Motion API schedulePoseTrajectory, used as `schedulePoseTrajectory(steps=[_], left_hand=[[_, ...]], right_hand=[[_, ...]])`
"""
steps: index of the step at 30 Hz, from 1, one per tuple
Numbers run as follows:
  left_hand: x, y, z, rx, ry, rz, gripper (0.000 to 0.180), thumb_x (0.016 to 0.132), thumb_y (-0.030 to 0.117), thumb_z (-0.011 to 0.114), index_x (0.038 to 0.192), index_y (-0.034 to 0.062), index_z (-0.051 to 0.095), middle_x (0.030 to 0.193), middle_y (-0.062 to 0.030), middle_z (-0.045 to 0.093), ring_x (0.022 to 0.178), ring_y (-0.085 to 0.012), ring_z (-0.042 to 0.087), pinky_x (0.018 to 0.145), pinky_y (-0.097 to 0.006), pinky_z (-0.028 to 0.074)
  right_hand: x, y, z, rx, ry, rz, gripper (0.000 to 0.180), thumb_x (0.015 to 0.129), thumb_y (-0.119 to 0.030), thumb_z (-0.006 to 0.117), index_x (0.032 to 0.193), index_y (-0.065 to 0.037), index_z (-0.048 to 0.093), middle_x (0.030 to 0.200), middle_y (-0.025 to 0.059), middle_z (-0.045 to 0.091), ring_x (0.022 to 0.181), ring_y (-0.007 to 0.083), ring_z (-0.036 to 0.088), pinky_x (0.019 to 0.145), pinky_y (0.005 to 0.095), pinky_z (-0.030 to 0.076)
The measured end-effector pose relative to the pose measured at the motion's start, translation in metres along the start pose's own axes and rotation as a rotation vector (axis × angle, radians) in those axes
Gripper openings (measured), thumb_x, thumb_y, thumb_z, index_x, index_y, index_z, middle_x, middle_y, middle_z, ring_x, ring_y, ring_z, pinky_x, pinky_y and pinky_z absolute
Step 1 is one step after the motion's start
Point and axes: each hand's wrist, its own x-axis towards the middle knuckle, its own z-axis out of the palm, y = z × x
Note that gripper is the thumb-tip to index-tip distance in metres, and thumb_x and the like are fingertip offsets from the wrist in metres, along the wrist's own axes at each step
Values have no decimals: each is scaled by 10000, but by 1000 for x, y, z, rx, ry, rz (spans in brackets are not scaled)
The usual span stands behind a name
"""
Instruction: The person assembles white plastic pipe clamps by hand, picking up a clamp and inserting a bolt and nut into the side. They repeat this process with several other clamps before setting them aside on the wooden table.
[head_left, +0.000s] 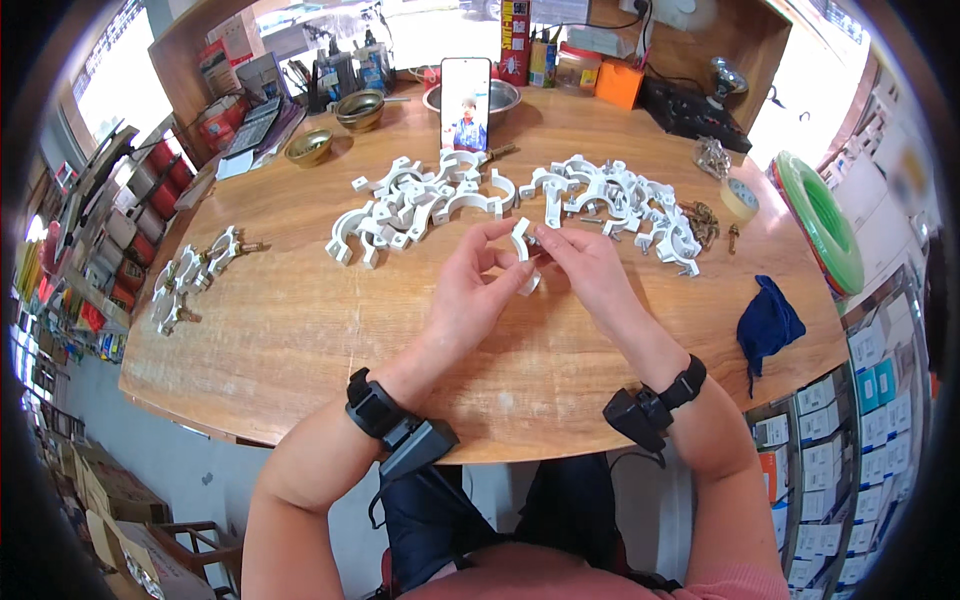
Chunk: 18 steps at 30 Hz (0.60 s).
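Note:
Over the middle of the table, my left hand (470, 285) grips a white curved half of a pipe clamp (521, 240) between thumb and fingers. My right hand (592, 272) pinches at the clamp's upper end; a small dark metallic piece shows there, but its kind is too small to make out. Just beyond my hands lies a heap of white clamp halves (405, 205). To its right is a second heap of white clamp pieces (612, 195) with screws among them. Several joined white clamps (190, 268) with brass-coloured bolts rest at the table's left.
A phone (466, 110) stands upright behind the heaps, before a metal bowl (507, 98). Brass-coloured bolts (704, 225), a tape roll (740, 199) and a dark blue cloth pouch (768, 320) lie at the right. Small bowls (310, 149) sit far left; a green coil (820, 225) is beyond the right edge.

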Motion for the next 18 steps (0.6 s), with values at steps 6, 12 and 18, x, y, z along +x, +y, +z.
schedulePoseTrajectory(steps=[6,12,18], left_hand=[[1,6,2,36,-3,-1,413,783,56,580,1155,-9,411,739,-31,546,685,-92,550,617,-214,437],[5,-3,-3,55,26,21,416,782,58,583,1157,-3,414,742,-47,560,680,-101,556,622,-217,438],[7,-6,-4,78,30,28,424,791,87,584,1165,7,401,733,-31,549,567,-62,485,492,-189,365]], right_hand=[[1,1,-1,2,-8,-125,277,838,-220,542,898,40,612,788,41,610,701,80,536,640,214,424],[1,-7,1,132,9,-6,335,854,-258,510,910,58,606,818,73,611,765,119,547,702,235,425],[1,-7,-2,94,44,-77,337,866,-262,483,902,44,619,824,77,622,757,121,535,715,240,413]])
